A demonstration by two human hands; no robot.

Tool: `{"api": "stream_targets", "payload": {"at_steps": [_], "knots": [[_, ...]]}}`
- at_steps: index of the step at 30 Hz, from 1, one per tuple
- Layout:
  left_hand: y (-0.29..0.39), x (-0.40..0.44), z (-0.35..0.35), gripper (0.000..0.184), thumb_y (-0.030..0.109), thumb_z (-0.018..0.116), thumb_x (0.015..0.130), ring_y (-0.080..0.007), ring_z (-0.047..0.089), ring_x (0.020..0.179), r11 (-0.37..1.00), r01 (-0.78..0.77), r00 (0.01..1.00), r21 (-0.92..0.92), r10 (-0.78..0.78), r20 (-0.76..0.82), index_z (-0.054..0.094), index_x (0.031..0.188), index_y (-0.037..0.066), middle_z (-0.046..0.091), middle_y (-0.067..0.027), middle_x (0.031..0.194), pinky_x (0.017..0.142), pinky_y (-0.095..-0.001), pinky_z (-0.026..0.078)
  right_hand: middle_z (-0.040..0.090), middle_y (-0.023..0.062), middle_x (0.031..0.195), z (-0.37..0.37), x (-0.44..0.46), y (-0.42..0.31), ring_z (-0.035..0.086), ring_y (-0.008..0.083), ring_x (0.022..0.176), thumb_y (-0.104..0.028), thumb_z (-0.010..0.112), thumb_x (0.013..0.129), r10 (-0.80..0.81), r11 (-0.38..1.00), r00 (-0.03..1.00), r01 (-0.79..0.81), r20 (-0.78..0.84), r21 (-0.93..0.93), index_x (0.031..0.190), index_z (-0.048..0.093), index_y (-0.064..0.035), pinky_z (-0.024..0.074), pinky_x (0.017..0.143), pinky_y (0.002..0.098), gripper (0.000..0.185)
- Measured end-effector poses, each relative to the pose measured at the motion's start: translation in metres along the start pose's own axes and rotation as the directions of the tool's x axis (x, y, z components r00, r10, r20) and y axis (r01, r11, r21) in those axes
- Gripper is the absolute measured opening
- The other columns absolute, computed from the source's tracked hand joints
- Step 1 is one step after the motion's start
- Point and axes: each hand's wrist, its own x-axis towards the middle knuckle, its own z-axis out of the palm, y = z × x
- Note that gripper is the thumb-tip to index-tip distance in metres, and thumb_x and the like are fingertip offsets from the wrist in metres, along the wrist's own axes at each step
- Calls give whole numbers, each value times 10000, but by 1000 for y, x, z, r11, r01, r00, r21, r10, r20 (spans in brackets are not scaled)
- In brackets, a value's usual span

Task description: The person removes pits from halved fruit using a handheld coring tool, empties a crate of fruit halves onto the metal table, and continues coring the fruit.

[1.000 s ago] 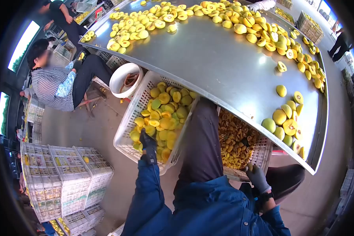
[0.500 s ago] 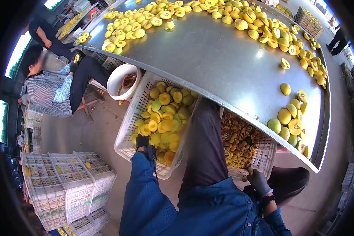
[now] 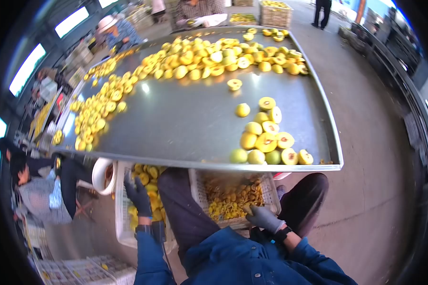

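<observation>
Many fruit halves, apparently under left hand

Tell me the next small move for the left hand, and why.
Probably lift the left hand from the white crate and reach for a piece in the fruit cluster at the near edge of the metal table. No fruit shows in that hand, though its palm is hidden, and those pieces seem the closest on the table.
</observation>
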Motion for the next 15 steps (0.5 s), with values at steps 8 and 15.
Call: {"api": "stream_targets", "payload": {"at_steps": [8, 15], "knots": [[204, 42, 249, 478, 229, 621, 867, -357, 495, 1240, 729, -601, 621, -328, 684, 384, 534, 1300, 45, 559, -195, 1278, 1043, -441, 403, 633, 212, 685, 3, 2, 12, 644, 390, 629, -298, 654, 829, 74, 991, 994, -64, -78, 119, 870, 608, -51, 510, 596, 477, 254], [222, 48, 357, 522, 343, 608, 842, -379, 495, 1185, 834, -547, 556, -72, 426, 713, 543, 1280, 66, 542, -204, 1261, 1022, -457, 401, 630, 197, 659, -2, 8, 17, 633, 401, 591, -278, 626, 851, 100, 989, 989, -87, -107, 122, 833, 606, -75, 499, 554, 494, 205]]}}
